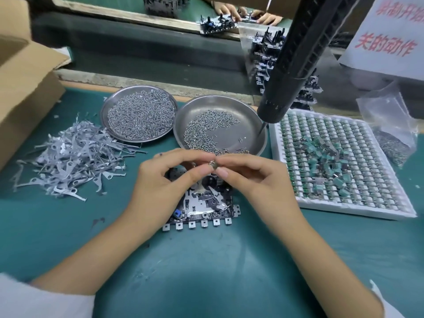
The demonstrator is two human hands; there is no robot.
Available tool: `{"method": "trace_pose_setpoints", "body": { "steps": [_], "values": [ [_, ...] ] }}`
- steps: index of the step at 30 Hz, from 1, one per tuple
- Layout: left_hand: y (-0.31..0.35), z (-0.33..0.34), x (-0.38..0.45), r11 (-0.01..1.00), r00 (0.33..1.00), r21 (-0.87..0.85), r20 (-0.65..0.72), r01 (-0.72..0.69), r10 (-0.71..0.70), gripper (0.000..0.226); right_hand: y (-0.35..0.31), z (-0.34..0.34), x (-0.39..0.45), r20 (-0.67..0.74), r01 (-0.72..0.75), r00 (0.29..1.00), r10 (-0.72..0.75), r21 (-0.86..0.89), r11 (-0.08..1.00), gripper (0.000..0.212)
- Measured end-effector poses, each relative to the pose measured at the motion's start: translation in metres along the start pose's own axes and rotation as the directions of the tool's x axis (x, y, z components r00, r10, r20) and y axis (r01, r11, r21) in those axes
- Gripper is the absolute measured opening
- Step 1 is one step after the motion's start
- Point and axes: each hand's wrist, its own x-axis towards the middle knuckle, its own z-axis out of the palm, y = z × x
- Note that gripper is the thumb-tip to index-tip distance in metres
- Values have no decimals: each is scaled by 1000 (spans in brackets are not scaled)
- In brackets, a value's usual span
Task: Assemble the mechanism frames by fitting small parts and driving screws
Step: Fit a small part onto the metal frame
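Both hands, the left hand (167, 177) and the right hand (254, 177), pinched a small metal part (214, 165) above the frame (202, 207) at the bench's centre, apparently mid-fitting; seating it likely required careful alignment.

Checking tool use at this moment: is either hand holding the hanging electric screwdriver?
No: the screwdriver hangs free above the right screw dish, while the left hand and right hand pinch a small metal part.

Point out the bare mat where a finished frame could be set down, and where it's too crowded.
Bare green mat lies between the forearms, nearer the person than the mechanism frame; another patch sits left of the left hand, below the pile of metal levers. It is crowded behind the hands: two screw dishes, with the foam parts tray to the right.
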Motion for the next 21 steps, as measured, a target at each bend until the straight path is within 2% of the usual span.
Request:
{"method": "trace_pose_setpoints", "body": {
  "steps": [3,8,21],
  "values": [
    [-2,-1,0,1000,1000,-10,6,21,-21,18,1,1,0,8,27,1000,-27,-6,1000,20],
    [-4,-1,1,1000,1000,-12,6,28,-28,19,2,2,-1,-10,-52,999,53,89,995,25],
    [-2,0,-1,997,1000,82,20,4,-5,14,1,1,-3,-24,-33,999,34,70,997,19]
  ]
}}
